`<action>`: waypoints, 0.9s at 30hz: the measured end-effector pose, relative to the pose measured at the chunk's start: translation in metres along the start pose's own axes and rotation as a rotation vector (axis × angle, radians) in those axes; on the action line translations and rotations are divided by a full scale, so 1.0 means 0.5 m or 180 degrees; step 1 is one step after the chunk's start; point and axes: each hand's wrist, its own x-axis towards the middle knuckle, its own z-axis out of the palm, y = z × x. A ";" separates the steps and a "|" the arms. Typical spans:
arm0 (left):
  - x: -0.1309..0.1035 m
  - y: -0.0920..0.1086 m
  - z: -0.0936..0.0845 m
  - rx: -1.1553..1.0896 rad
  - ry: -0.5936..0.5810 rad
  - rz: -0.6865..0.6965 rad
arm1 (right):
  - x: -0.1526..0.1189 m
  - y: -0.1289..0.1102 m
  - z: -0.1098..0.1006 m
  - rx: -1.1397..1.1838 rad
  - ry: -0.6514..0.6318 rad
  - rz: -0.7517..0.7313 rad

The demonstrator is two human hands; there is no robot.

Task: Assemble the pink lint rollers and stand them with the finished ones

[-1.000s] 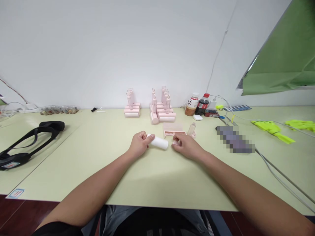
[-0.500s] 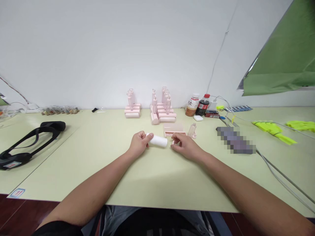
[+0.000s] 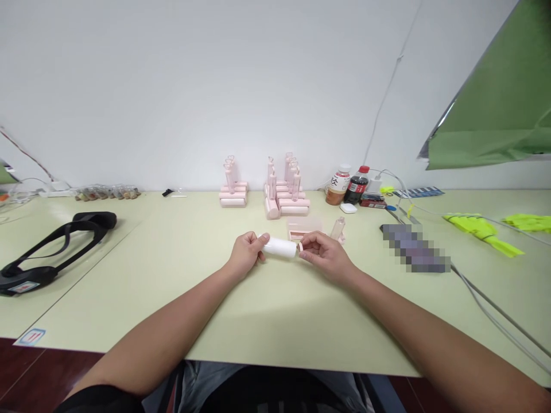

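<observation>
My left hand (image 3: 247, 255) is closed on the left end of a white roll (image 3: 279, 248), which lies nearly level above the table. At the roll's right end, my right hand (image 3: 327, 256) pinches a small pink cap (image 3: 300, 248) between thumb and fingers. The cap is close against the roll's end; whether they touch is too small to tell. Just behind my right hand is an open pink case (image 3: 303, 223) with a clear lid, partly hidden by the fingers. A clear pinkish handle piece (image 3: 338, 228) stands to its right.
Pink rollers with upright handles (image 3: 294, 206) stand in groups near the wall. Behind on the right are a brown drink bottle (image 3: 338, 186) and a cola bottle (image 3: 357, 186). A blurred dark object (image 3: 413, 248) and cables lie right, a black strap device (image 3: 55, 252) left.
The pink cap in my right hand has come up to the right end of the white roll. The roll has shifted slightly right with my left hand.
</observation>
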 end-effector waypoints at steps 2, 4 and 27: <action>-0.002 0.000 0.004 -0.0110 -0.0057 -0.0072 | -0.001 -0.001 0.002 -0.0018 -0.0002 -0.0019; -0.005 0.000 0.007 -0.0182 -0.0107 -0.0105 | -0.002 -0.003 0.004 -0.0068 0.0022 -0.0072; -0.010 -0.007 0.021 -0.0649 -0.0337 -0.0330 | -0.010 -0.003 0.007 -0.0234 0.0484 -0.0089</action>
